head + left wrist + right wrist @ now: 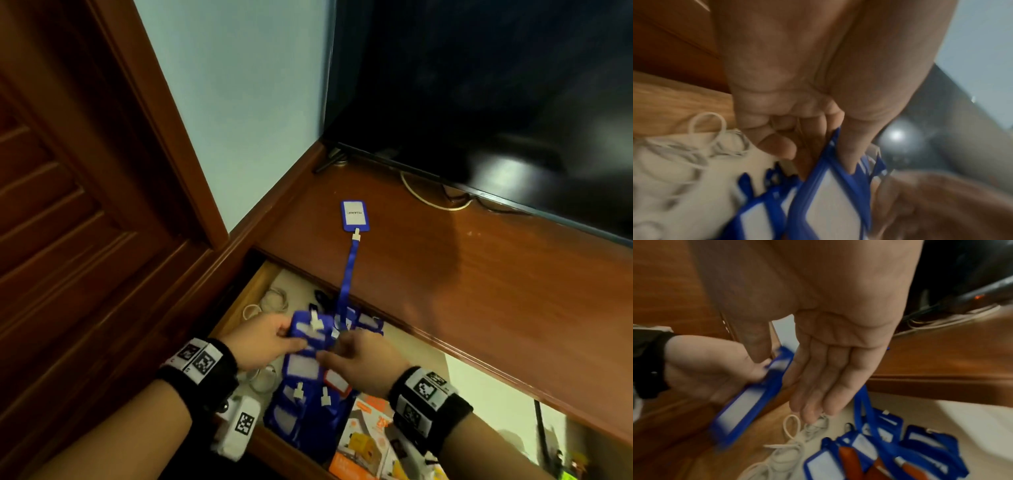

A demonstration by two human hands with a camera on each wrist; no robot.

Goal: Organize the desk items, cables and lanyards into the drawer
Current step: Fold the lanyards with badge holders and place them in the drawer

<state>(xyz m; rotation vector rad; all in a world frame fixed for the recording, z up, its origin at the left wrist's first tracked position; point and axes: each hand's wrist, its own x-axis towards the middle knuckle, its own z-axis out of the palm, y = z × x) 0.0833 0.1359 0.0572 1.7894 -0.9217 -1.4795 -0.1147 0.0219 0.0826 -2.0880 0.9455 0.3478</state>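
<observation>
The wooden drawer (pixel 241 301) is pulled out and holds a pile of blue badge holders (pixel 301 394) (pixel 881 449), a red one and white coiled cables (pixel 274 299) (pixel 789 446). Over the pile, my left hand (pixel 274 337) (pixel 818 155) pinches a stack of blue badge holders (pixel 313 330) (pixel 830 204) (pixel 748 402) between thumb and fingers. My right hand (pixel 342 351) (pixel 813 395) hovers beside that stack, fingers straight and holding nothing. On the desk top lies another blue badge holder (pixel 352 214). Its blue lanyard strap (pixel 347 274) trails down into the drawer.
A dark screen (pixel 479 85) stands at the back of the desk, with a white cable (pixel 428 200) under it. Orange printed boxes (pixel 370 435) fill the drawer's near right part. A wooden door (pixel 51 205) is at the left.
</observation>
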